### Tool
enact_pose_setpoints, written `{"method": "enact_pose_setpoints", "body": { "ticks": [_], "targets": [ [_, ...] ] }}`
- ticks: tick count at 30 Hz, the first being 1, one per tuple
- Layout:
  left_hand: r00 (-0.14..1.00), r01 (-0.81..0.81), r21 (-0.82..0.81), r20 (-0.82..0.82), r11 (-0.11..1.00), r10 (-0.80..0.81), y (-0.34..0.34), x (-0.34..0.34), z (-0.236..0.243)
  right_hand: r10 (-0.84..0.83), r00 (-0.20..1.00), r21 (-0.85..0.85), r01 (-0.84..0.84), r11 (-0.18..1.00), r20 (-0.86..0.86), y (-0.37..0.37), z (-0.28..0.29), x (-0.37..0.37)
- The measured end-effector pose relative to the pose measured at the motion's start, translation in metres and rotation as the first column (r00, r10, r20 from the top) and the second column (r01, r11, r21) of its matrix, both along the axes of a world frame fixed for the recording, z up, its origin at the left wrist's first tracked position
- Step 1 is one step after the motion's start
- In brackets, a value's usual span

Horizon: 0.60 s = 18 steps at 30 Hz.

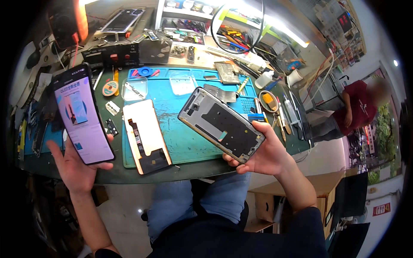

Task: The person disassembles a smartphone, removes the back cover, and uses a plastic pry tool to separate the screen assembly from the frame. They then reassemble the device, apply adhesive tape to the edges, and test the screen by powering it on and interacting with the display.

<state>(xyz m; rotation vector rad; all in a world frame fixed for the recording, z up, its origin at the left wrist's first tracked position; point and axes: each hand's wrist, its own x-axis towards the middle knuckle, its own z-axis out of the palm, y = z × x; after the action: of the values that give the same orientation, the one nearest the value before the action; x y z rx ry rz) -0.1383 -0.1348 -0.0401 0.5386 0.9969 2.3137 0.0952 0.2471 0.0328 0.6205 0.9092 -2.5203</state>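
My left hand (79,172) holds a smartphone (85,116) upright, its screen lit. Fingertips curl round the phone's right edge, while the thumb sticks out to the left. In my right hand (269,150) is a bare phone frame (221,124), tilted above the mat and gripped by its lower right corner. A black sheet and small holes show on the frame's inner face. Between the hands lies a detached phone screen (148,135), its pale, copper-edged back up, with a dark flex cable on it. Beneath is a blue-green work mat (180,152).
Two clear plastic boxes (134,89) (181,82) stand on the mat's far part. A solder wire spool (110,88) sits left of it. Tweezers and screwdrivers (282,116) lie to the right near a white bottle (264,80). A person (359,105) stands at far right.
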Motion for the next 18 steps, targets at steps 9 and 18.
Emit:
{"method": "enact_pose_setpoints", "body": {
  "ticks": [9, 18],
  "targets": [
    [1.0, -0.02, 0.009, -0.007, 1.0, 0.02, 0.001, 0.0, 0.001, 0.0, 0.999, -0.039, 0.002, 0.999, 0.046, -0.004, -0.001, -0.002],
    [1.0, -0.015, 0.019, 0.013, 1.0, 0.015, 0.004, 0.001, 0.003, 0.03, 0.996, 0.008, -0.031, 0.999, 0.085, 0.003, -0.003, 0.0]
  ]
}}
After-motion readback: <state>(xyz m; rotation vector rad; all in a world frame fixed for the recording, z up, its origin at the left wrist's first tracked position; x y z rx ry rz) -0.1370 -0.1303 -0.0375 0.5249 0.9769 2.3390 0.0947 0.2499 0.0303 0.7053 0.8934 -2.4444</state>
